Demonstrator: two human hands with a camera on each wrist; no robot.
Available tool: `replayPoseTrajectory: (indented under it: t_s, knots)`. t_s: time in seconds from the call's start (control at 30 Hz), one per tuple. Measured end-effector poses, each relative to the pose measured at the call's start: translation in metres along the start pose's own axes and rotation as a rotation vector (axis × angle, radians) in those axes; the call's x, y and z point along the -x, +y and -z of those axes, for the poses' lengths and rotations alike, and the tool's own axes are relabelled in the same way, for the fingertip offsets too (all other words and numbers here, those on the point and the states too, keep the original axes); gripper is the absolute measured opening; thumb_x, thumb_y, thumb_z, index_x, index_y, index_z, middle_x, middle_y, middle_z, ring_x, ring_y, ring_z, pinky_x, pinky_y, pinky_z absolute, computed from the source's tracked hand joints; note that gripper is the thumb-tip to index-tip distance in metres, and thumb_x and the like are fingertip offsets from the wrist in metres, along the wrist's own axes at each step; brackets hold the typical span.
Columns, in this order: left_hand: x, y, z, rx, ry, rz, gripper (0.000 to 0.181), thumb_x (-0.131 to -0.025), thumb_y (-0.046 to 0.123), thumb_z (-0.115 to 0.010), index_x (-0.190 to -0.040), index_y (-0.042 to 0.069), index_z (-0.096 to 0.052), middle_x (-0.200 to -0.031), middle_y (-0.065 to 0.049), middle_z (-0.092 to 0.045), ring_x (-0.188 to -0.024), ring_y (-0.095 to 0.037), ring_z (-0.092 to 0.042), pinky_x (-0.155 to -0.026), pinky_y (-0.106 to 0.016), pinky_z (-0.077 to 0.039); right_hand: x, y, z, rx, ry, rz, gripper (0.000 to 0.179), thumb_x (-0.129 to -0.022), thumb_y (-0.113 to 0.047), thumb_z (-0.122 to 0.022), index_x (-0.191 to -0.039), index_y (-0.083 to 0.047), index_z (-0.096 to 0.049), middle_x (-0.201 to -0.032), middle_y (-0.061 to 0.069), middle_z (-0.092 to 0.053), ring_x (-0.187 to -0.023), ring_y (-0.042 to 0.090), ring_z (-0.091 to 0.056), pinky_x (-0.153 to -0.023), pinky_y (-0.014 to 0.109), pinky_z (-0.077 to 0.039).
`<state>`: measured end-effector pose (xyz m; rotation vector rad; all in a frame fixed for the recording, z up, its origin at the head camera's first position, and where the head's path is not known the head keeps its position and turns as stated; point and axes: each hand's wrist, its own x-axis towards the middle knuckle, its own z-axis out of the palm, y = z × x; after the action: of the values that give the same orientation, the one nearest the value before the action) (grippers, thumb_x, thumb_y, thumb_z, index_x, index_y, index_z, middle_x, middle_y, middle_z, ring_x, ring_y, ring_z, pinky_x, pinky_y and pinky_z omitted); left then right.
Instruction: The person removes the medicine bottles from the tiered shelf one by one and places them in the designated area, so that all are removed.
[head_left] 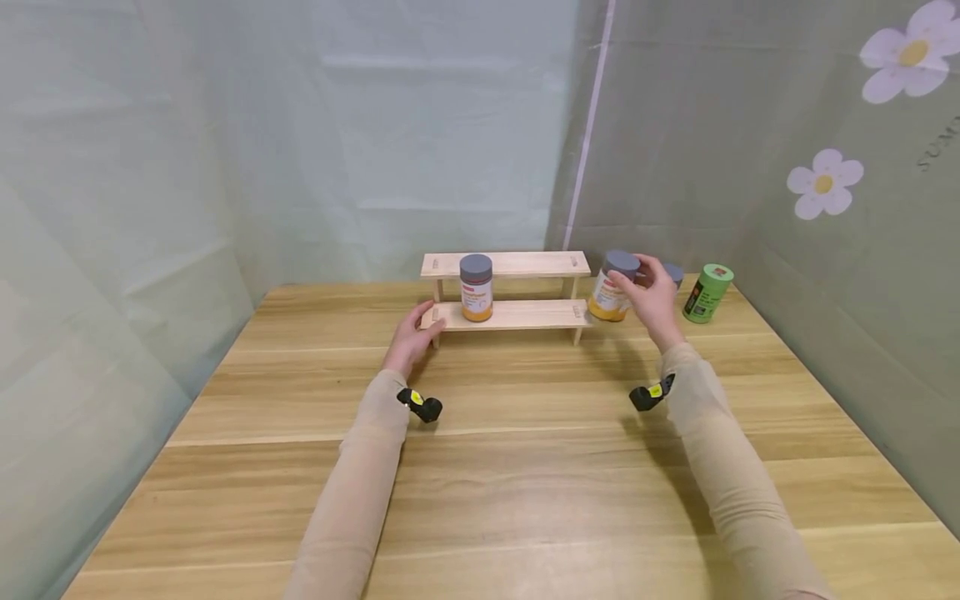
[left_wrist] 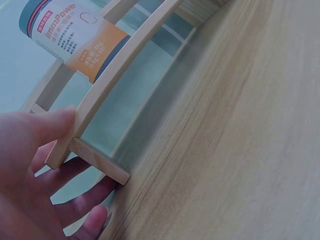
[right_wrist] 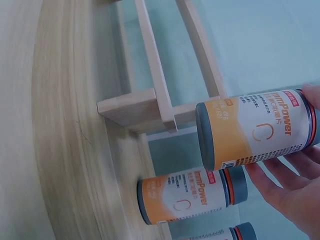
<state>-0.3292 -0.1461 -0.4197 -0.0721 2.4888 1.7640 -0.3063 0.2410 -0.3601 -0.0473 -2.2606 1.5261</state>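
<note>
A small two-tier wooden shelf [head_left: 525, 315] stands toward the back of the table. My left hand [head_left: 411, 337] holds the left end of its lower board, thumb on the board and fingers around the leg, as the left wrist view shows. On that lower tier stands one white-and-orange supplement bottle [head_left: 477, 292] with a grey cap, near the left end. My right hand [head_left: 651, 293] grips a matching supplement bottle [right_wrist: 255, 127] near its cap, raised just right of the shelf. Behind this hand, more matching bottles [right_wrist: 185, 196] stand on the table, mostly hidden in the head view.
A green canister [head_left: 707, 293] stands at the table's back right. Pale fabric walls [head_left: 450, 125] enclose the wooden table [head_left: 510, 500] at the back and sides. Each forearm wears a small black wrist camera [head_left: 422, 406].
</note>
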Motion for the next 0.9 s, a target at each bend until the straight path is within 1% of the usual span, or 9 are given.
replayPoseTrajectory:
  t_s: [0.1,0.13,0.23,0.33,0.37,0.5,0.6,0.8,0.9]
  knots:
    - [0.001,0.001,-0.001,0.013,0.004,0.006,0.06,-0.097,0.032,-0.058,-0.151,0.021,-0.034,-0.163,-0.009,-0.021,-0.151,-0.029,-0.018,-0.124,-0.045,-0.016,-0.001,0.0,0.004,0.0,0.006,-0.003,0.063,-0.088,-0.036,-0.069,-0.139,-0.006,-0.046,-0.135,0.019,-0.055,-0.118,0.026,-0.054,-0.101,0.036,-0.047]
    - [0.001,0.001,-0.001,0.018,0.006,0.006,0.06,-0.097,0.032,-0.058,-0.151,0.021,-0.034,-0.163,-0.009,-0.021,-0.151,-0.029,-0.018,-0.124,-0.045,-0.016,0.0,0.0,0.005,-0.001,0.007,-0.003,0.063,-0.089,-0.036,-0.069,-0.139,-0.006,-0.046,-0.135,0.018,-0.055,-0.117,0.024,-0.054,-0.099,0.033,-0.047]
    - [0.002,0.001,-0.001,0.025,0.006,0.008,0.06,-0.097,0.031,-0.058,-0.151,0.021,-0.034,-0.163,-0.009,-0.02,-0.151,-0.029,-0.017,-0.125,-0.045,-0.015,0.0,0.001,0.009,-0.037,0.009,-0.019,0.063,-0.089,-0.034,-0.069,-0.139,-0.005,-0.045,-0.136,0.018,-0.054,-0.118,0.022,-0.053,-0.099,0.029,-0.046]
    - [0.002,0.001,-0.001,0.033,0.003,0.008,0.06,-0.097,0.031,-0.058,-0.151,0.021,-0.034,-0.163,-0.009,-0.02,-0.151,-0.029,-0.016,-0.125,-0.044,-0.015,0.002,0.002,0.011,-0.064,0.01,-0.052,0.064,-0.088,-0.035,-0.07,-0.139,-0.005,-0.044,-0.139,0.017,-0.052,-0.124,0.023,-0.052,-0.105,0.031,-0.045]
    - [0.002,0.001,-0.001,0.034,0.003,0.008,0.06,-0.097,0.031,-0.058,-0.151,0.022,-0.034,-0.163,-0.009,-0.02,-0.151,-0.029,-0.016,-0.125,-0.044,-0.015,0.002,0.003,0.012,-0.072,0.008,-0.066,0.065,-0.088,-0.035,-0.07,-0.139,-0.005,-0.044,-0.141,0.017,-0.051,-0.127,0.024,-0.051,-0.108,0.034,-0.044]
    - [0.001,0.0,0.0,0.03,0.003,0.012,0.06,-0.097,0.032,-0.058,-0.151,0.022,-0.034,-0.163,-0.009,-0.02,-0.151,-0.028,-0.016,-0.125,-0.044,-0.015,0.005,0.007,0.016,-0.048,0.01,-0.12,0.069,-0.088,-0.04,-0.069,-0.142,-0.007,-0.042,-0.146,0.016,-0.047,-0.133,0.025,-0.047,-0.113,0.039,-0.04]
    - [0.001,-0.001,0.0,0.027,0.001,0.004,0.06,-0.097,0.031,-0.058,-0.151,0.021,-0.034,-0.163,-0.009,-0.02,-0.151,-0.029,-0.017,-0.125,-0.045,-0.015,0.007,0.011,0.018,-0.045,0.019,-0.142,0.069,-0.088,-0.04,-0.069,-0.142,-0.008,-0.041,-0.147,0.015,-0.047,-0.134,0.026,-0.046,-0.113,0.039,-0.04]
    - [0.0,-0.001,0.0,0.042,0.001,-0.004,0.06,-0.097,0.031,-0.059,-0.151,0.02,-0.034,-0.162,-0.009,-0.022,-0.151,-0.029,-0.018,-0.124,-0.045,-0.016,0.009,0.019,0.019,-0.023,0.019,-0.16,0.071,-0.088,-0.041,-0.068,-0.144,-0.008,-0.04,-0.146,0.015,-0.047,-0.131,0.028,-0.047,-0.109,0.04,-0.043]
    - [0.0,-0.001,0.0,0.041,0.001,-0.002,0.06,-0.097,0.031,-0.059,-0.151,0.02,-0.034,-0.162,-0.008,-0.022,-0.151,-0.029,-0.018,-0.124,-0.044,-0.017,0.01,0.023,0.019,-0.021,0.021,-0.174,0.072,-0.088,-0.042,-0.068,-0.145,-0.01,-0.039,-0.147,0.014,-0.047,-0.13,0.027,-0.048,-0.105,0.036,-0.044]
